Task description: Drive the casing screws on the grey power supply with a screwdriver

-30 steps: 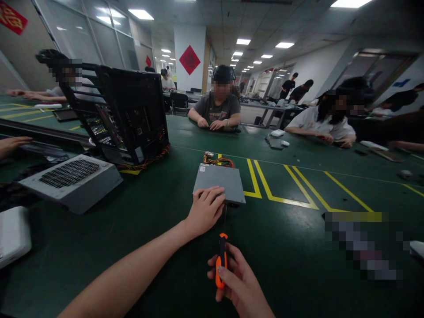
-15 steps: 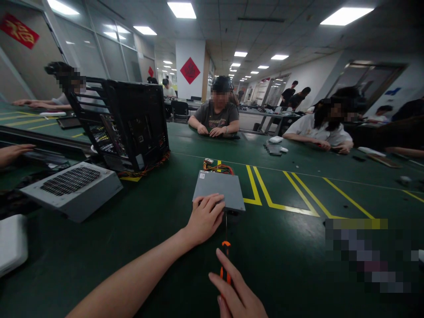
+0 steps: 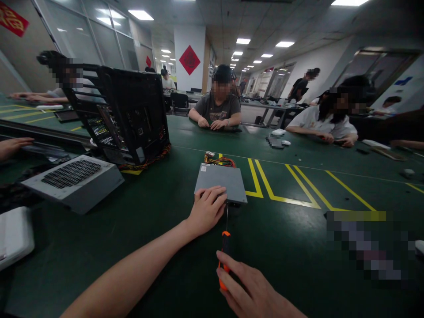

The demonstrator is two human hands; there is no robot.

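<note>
Left hand (image 3: pixel 206 210), fingers outstretched, atop grey box (image 3: pixel 225 176); right hand (image 3: pixel 247 282) grips screwdriver (image 3: pixel 225 242), long axis forward to box's near side.

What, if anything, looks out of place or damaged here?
No damage is visible. The large pixelated patch at right on the table looks odd, hiding what lies there; the grey box under the left hand sits flat.

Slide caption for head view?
Left hand rests on gray power supply; right hand holds orange-handled screwdriver toward it.
</note>
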